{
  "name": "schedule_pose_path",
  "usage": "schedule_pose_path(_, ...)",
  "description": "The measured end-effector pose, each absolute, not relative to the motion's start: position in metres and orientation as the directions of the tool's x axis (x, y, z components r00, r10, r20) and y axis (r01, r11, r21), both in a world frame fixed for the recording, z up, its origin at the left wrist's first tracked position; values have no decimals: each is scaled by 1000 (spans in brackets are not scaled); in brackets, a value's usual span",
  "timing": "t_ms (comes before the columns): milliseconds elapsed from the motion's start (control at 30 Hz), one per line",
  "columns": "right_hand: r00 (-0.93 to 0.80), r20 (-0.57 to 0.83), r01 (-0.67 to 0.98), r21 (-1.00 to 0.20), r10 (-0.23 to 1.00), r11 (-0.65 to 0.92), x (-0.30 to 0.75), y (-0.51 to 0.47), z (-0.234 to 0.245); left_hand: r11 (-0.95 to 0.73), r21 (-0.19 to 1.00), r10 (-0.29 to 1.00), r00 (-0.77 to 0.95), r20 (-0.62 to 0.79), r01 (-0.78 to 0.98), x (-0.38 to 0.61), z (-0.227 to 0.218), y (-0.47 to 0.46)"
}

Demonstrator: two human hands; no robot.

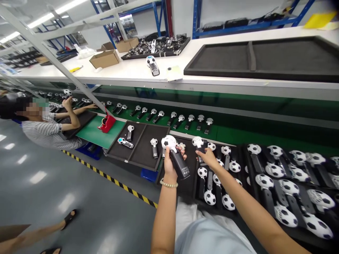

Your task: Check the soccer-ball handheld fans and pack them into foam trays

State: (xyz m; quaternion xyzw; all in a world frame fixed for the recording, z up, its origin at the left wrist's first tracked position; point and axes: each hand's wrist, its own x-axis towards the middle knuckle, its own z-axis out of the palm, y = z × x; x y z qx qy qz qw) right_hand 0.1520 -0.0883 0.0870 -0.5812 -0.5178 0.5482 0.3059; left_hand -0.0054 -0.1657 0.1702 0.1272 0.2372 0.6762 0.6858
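My left hand [170, 165] is wrapped round a handheld device [180, 164] with a white-and-black soccer-ball head and a black handle. Small white print shows near the handle's lower end, which points down to the right. My right hand [209, 158] grips a second soccer-ball device [197, 141] by its dark handle, just right of the first. Beneath that hand lies a black tray [195, 197] filled with rows of similar devices. Another soccer-ball device [181, 145] shows partly behind my left fingers.
More full trays stand to the right. On the left, a divided black tray [141, 160] holds a few devices. Several line the green conveyor [222, 134]. A red holder [107, 123] sits on a green mat. A co-worker [47, 123] sits farther left. The white shelf [119, 72] runs above.
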Motion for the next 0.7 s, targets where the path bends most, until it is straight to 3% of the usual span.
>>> schedule_pose_path(100,-16,-365,514,-801,931,-306,127,-62,48,198,753,920,-146,-364,-628,-15,112,-161)
schedule_pose_path(167,-5,-365,607,-741,931,-288,107,-47,31,336,839,866,-211,-454,-428,-19,72,-161)
schedule_pose_path(300,1,-372,742,-622,928,-250,79,-25,9,426,882,837,-284,-468,-199,-20,17,-152)
schedule_pose_path(433,-29,-432,829,-515,901,-220,75,-12,-11,446,892,853,-340,-395,81,-24,-4,-102)
schedule_pose_path(567,-30,-368,876,-458,929,-153,86,4,-13,403,855,912,-224,-344,326,-26,-6,-25)
schedule_pose_path(633,-131,-243,888,-459,961,5,96,19,-3,348,847,935,-84,-345,402,-27,-3,8)
schedule_pose_path(700,-388,-166,829,-493,906,265,109,35,12,283,851,937,62,-344,442,-33,2,32)
